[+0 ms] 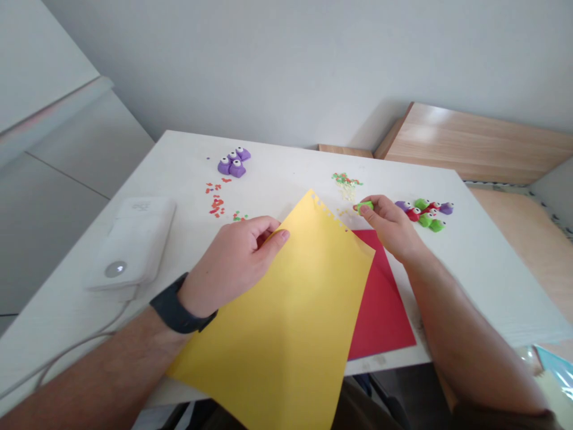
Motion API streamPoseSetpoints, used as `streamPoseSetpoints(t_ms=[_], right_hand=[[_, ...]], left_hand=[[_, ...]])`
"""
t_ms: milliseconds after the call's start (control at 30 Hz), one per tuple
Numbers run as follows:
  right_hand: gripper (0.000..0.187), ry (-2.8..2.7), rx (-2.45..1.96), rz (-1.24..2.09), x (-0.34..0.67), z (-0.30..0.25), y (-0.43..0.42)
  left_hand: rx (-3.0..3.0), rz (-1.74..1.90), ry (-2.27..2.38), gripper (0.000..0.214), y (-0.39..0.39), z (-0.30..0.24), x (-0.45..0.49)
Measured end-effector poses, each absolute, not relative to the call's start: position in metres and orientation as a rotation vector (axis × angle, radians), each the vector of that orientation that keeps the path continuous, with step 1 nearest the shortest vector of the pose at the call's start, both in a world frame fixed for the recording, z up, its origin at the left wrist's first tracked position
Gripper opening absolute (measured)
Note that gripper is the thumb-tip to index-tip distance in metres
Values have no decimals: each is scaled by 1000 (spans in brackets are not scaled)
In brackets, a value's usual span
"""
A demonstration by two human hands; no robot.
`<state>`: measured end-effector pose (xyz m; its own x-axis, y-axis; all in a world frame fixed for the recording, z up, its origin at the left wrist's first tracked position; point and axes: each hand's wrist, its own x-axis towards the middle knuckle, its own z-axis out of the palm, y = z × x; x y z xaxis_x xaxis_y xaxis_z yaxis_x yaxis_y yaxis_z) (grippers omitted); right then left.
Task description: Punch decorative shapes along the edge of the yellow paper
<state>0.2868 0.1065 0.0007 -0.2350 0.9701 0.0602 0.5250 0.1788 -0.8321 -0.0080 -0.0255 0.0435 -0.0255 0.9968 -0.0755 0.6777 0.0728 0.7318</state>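
Observation:
My left hand [237,254] pinches the left edge of a sheet of yellow paper [290,310], which is tilted up off the table. Small notches run along the sheet's upper right edge. To the right of that edge, my right hand [391,224] is closed around a small bright green craft punch [364,206], apart from the paper. Part of the punch is hidden by my fingers. Underneath the yellow sheet, a sheet of red paper [385,307] lies on the table, partly covered. Pale yellow cut-out bits [348,191] are scattered beyond the notched edge.
Several purple craft punches with eyes [233,164] stand at the back left; mixed-colour punches [430,215] sit at right. Red bits [217,206] and red-green bits [347,178] lie about. A white device [143,239] with a cable [96,334] is at left. Behind rises a wall.

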Motion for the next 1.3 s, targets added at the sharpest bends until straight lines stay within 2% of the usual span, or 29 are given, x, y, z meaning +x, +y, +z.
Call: streamPoseSetpoints(t_ms=[167, 367, 500, 600, 833, 1033, 1200, 1300], right_hand=[[38, -1987, -1472, 797, 290, 1, 105], [39, -1879, -1395, 812, 294, -1, 109], [42, -1813, -1363, 909, 295, -3, 111], [37, -1743, -1345, 998, 290, -1, 110], [31, -1550, -1181, 1456, 278, 4, 99], [34, -1587, -1219, 1378, 278, 5, 100], [34, -1539, -1201, 1506, 276, 4, 101], [34, -1523, -1198, 1462, 275, 2, 104]], left_hand=[[1669, 699, 1762, 35, -26, 44, -8], [1662, 692, 1765, 35, -26, 46, -8], [1672, 690, 1765, 36, -26, 46, -8], [1674, 678, 1771, 36, -26, 45, -8], [1689, 660, 1773, 37, -26, 43, -9], [1693, 674, 1768, 36, -26, 43, -10], [1684, 664, 1773, 36, -26, 43, -9], [1686, 664, 1777, 36, -26, 43, -8]])
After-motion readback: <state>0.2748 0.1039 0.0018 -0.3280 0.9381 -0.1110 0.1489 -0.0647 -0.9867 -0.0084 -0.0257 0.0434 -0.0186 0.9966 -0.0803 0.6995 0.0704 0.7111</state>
